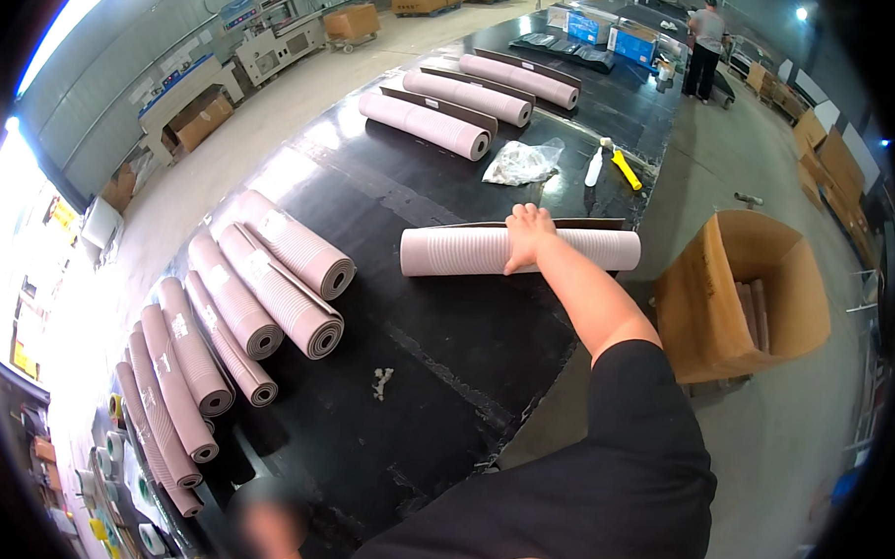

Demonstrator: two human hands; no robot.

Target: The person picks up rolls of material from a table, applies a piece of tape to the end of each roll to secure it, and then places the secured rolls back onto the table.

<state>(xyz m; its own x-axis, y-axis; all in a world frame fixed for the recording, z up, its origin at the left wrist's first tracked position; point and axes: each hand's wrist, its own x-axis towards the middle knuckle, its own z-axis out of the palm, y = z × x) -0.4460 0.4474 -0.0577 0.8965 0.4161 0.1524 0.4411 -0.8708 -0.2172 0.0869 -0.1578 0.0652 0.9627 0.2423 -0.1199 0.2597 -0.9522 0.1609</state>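
Observation:
A pale pink, ribbed rolled mat [458,251] lies crosswise on the black table, with a dark flap of its end along the far side. My right hand [530,233] grips it from above near the middle, thumb on the near side and fingers over the top. At the lower left, close to the table's near end, my left hand [269,528] is smeared, so its fingers cannot be made out. Several more rolled mats [287,308] lie side by side on the left, some with white labels. Beyond my right hand lie three partly rolled mats [425,124].
A clear plastic bag [524,162], a white bottle [594,168] and a yellow-handled tool [626,169] lie past the roll. An open cardboard box [698,298] with rolls inside stands right of the black table [445,339]. Tape rolls [106,460] sit lower left. A person [707,47] stands far off.

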